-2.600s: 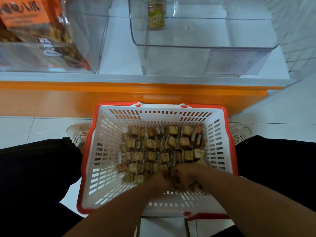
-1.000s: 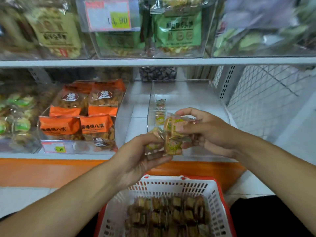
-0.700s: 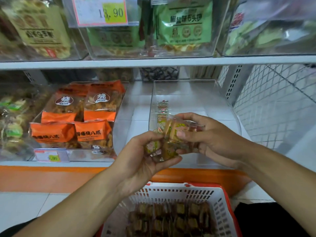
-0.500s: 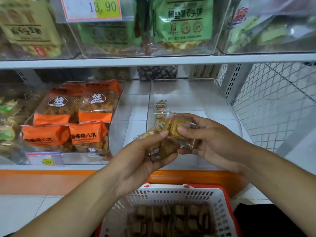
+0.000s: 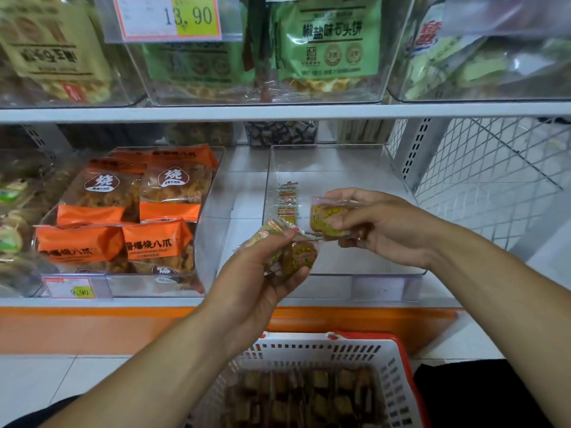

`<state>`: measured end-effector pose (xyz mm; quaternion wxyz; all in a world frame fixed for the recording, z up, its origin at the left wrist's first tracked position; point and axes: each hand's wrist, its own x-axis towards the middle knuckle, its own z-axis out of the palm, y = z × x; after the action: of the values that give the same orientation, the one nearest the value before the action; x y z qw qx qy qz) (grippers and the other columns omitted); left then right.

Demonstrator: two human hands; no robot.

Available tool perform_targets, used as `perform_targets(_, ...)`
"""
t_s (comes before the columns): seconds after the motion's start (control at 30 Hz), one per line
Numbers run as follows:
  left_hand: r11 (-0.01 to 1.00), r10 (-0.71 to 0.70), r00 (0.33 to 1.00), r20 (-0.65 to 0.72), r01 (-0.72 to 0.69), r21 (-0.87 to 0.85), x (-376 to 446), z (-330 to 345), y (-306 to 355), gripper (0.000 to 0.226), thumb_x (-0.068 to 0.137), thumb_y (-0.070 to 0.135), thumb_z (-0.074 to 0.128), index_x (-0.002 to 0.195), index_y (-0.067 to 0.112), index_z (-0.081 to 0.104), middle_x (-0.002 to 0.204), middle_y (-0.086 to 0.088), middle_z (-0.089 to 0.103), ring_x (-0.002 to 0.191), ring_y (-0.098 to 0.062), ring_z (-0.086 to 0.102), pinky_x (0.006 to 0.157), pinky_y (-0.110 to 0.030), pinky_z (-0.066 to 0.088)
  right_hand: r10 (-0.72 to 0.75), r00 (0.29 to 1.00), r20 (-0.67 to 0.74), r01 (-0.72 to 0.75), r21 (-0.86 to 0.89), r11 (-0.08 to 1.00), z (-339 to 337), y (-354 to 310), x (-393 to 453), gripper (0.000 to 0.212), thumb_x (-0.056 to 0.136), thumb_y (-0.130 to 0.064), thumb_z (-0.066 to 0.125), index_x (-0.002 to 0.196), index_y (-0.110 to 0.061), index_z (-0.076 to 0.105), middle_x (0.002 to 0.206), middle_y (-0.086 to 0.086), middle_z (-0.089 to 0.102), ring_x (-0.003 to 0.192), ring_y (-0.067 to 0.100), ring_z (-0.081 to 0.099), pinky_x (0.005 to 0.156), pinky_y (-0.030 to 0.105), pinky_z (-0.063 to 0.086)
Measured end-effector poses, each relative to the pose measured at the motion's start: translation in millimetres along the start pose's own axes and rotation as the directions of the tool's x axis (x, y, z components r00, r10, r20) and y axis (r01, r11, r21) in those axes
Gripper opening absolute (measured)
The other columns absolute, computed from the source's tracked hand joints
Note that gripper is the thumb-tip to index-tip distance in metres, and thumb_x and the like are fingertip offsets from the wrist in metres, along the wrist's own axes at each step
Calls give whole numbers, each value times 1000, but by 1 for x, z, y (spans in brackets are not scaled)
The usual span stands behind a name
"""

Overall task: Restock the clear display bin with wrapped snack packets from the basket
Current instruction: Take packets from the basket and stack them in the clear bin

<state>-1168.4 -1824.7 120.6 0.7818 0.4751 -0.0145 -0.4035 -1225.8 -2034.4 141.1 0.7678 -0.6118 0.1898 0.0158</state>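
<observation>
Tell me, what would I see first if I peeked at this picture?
Two hands in the middle: the left hand and the right hand each grip wrapped snack packets in front of a nearly bare clear bin. Bright orange bags fill the bin to the left, and a white basket of packets waits below.

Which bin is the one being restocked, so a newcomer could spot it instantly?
Find the lower white shelf above the orange base. The clear plastic display bin sits at its right end, beside the wire mesh panel. Unlike the neighbouring bin packed with orange snack bags, it holds only one short row of small wrapped packets.
</observation>
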Motion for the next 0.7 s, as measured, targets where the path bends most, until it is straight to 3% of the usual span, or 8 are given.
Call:
perform_targets(0.07, 999, 22, 1000, 5, -22, 43, 0, 2, -5, 21, 71, 25, 79, 91, 19, 83, 105, -14, 78, 89, -18, 77, 63, -25, 60, 26, 1000, 1, -26, -99, 995, -3, 1, 5, 44, 85, 14, 63, 122, -9, 64, 109, 15, 73, 93, 25, 68, 66, 28, 55)
perform_targets(0.2, 990, 109, 994, 5, -109, 91, 0, 6, -13, 12, 84, 25, 75, 93, 24, 83, 101, -9, 79, 92, -19, 77, 68, -26, 60, 8, 1000, 2, -8, -62, 998, -9, 1, 17, 32, 82, 8, 70, 108, -10, 74, 97, 14, 76, 78, 17, 74, 60, 24, 57)
perform_targets(0.27, 987, 146, 989, -21, -144, 73, 1, 6, -13, 18, 80, 28, 78, 96, 20, 82, 102, -11, 79, 93, -21, 77, 69, -27, 60, -5, 998, -59, -6, -189, 982, -16, 2, 23, 34, 81, 3, 74, 110, -14, 73, 98, 11, 78, 77, 17, 74, 55, 23, 55)
perform_targets(0.37, 991, 127, 991, -49, -125, 41, 1, 7, -16, 48, 70, 30, 83, 113, 9, 74, 104, -14, 78, 94, -24, 77, 69, -28, 61, 110, 990, -84, -138, -548, 825, -21, 11, 33, 29, 78, -3, 74, 103, -18, 73, 93, 5, 79, 82, 19, 77, 54, 23, 49)
perform_targets(0.43, 994, 102, 993, -58, -99, 38, 1, 9, -20, 59, 68, 29, 84, 120, 5, 67, 104, -15, 78, 92, -25, 77, 68, -29, 60, 218, 970, -109, -231, -695, 681, -21, 23, 44, 24, 83, -1, 69, 102, -14, 73, 92, 9, 78, 91, 26, 76, 59, 24, 50)
perform_targets(0.53, 995, 89, 994, -59, -87, 39, 3, 9, -23, 48, 74, 25, 83, 115, 4, 69, 100, -16, 78, 88, -24, 78, 67, -28, 60, 239, 945, -223, -318, -791, 523, -19, 36, 63, 27, 90, 2, 64, 117, -1, 66, 103, 19, 73, 94, 31, 74, 63, 29, 57)
perform_targets(0.63, 995, 90, 995, -51, -88, 39, 5, 8, -23, 47, 78, 25, 82, 116, 2, 69, 102, -17, 78, 89, -24, 77, 67, -28, 60, 184, 940, -287, -340, -834, 434, -19, 36, 73, 35, 95, 0, 57, 130, -1, 58, 127, 20, 60, 105, 33, 67, 84, 40, 62)
perform_targets(0.7, 996, 84, 995, -44, -82, 37, 6, 7, -23, 44, 79, 24, 81, 115, 1, 70, 105, -20, 76, 89, -25, 77, 67, -28, 60, 149, 947, -286, -322, -867, 380, -19, 34, 75, 40, 96, -2, 55, 137, -3, 53, 136, 18, 52, 110, 34, 63, 88, 44, 60)
